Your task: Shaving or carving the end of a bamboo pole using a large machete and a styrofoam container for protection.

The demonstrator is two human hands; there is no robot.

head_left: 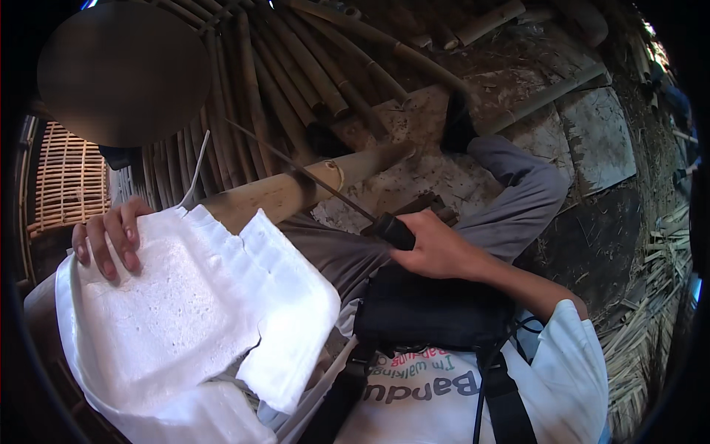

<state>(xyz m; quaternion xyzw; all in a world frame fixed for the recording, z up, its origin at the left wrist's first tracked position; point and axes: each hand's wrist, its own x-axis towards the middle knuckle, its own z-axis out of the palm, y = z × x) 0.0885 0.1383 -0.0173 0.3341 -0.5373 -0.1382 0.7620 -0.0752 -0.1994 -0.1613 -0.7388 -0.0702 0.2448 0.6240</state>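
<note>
In the head view, a cracked white foam piece (177, 311) is gripped at its upper-left edge by the left hand (111, 238), at the left of the frame. A long, thin-bladed tool (319, 183) is clasped by its black handle (396, 231) in the right hand (438, 248), its blade seen across a thick bamboo pole (259, 198).
</note>
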